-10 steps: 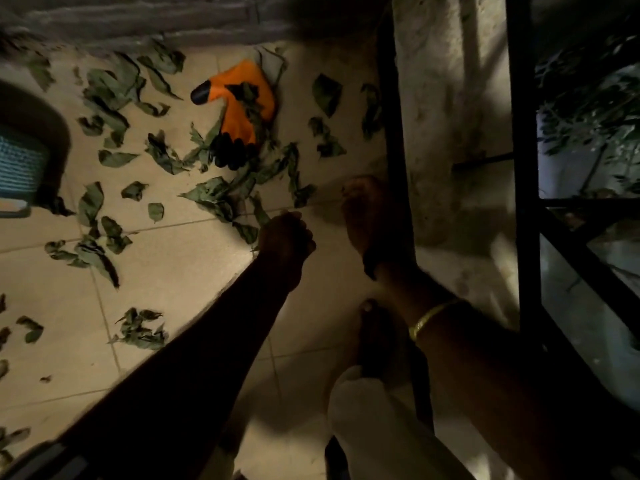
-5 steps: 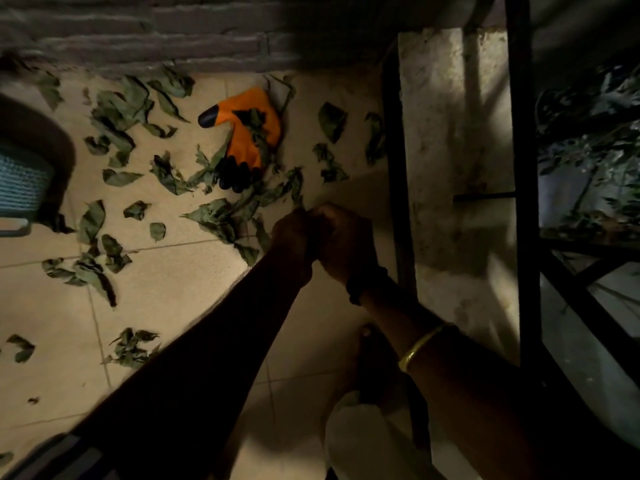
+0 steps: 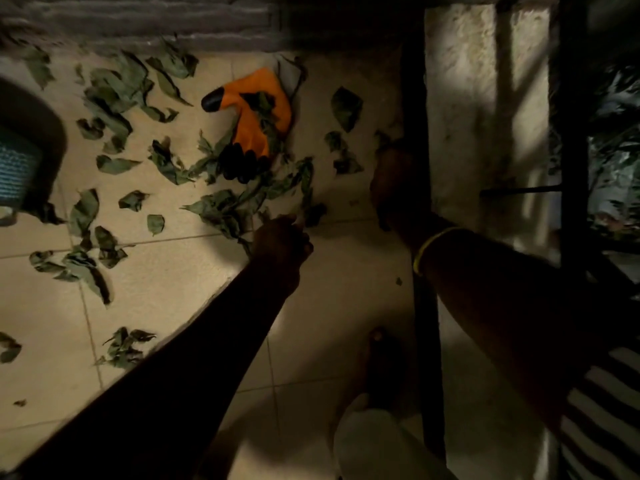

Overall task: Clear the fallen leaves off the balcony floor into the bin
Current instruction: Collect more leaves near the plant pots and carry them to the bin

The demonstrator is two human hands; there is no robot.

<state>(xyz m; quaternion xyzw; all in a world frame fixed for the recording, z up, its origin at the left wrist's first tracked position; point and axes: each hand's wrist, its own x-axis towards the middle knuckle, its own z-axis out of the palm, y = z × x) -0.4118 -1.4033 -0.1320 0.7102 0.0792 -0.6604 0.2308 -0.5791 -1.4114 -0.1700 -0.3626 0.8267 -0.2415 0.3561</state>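
Green fallen leaves (image 3: pixel 221 209) lie scattered over the beige floor tiles, thickest around an orange glove with black fingertips (image 3: pixel 256 123) lying flat among them. The bin (image 3: pixel 17 168), a teal mesh basket with a dark rim, shows only partly at the left edge. My left hand (image 3: pixel 280 240) is curled into a fist at the near edge of the leaf cluster; I see no leaf clearly inside it. My right hand (image 3: pixel 391 181) hangs in deep shadow beside the railing post, close to a few leaves (image 3: pixel 346 164). Its fingers are too dark to make out.
A black railing post (image 3: pixel 414 98) and a concrete ledge (image 3: pixel 467 98) close off the right side, with more bars and foliage beyond. A brick wall (image 3: pixel 138 22) runs along the far end. My bare foot (image 3: pixel 377 358) stands on the tiles below the hands.
My two hands, pressed together half a second ago, have come apart. The right hand has moved right and farther away, toward the railing post; the left stays by the leaf cluster.
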